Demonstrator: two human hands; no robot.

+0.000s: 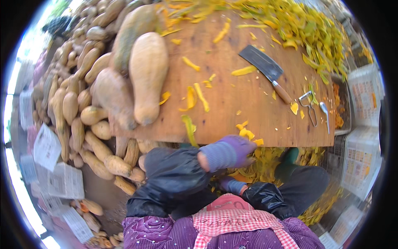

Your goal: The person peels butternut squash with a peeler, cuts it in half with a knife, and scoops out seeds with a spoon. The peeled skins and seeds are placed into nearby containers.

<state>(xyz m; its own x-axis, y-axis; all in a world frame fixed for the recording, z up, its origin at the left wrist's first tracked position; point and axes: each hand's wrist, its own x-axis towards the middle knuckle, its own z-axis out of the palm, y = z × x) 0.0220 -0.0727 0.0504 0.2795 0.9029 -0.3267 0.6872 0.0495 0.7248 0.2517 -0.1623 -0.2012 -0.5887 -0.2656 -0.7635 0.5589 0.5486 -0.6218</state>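
Observation:
My left hand [236, 150], in a purple knitted glove with a blue-grey cuff, is at the near edge of a wooden tabletop [217, 121]. Small orange squash scraps [247, 133] lie right by its fingers, which are blurred. Lower down, between the knees, my right hand [229, 183] is gloved too and mostly hidden in shadow; its fingers cannot be made out. On the tabletop's right side lie a cleaver [262, 63] with a wooden handle, a metal Y-shaped peeler [308, 107] and a spoon [325, 115]. Large tan squashes [148, 77] rest on its left side.
A heap of yellow-green peelings [311, 34] covers the far right corner. More peelings [264, 165] lie below the near edge. Many squashes [90, 115] are piled at left. White plastic crates [362, 162] stand at right, beside a tray [343, 105] with orange flesh.

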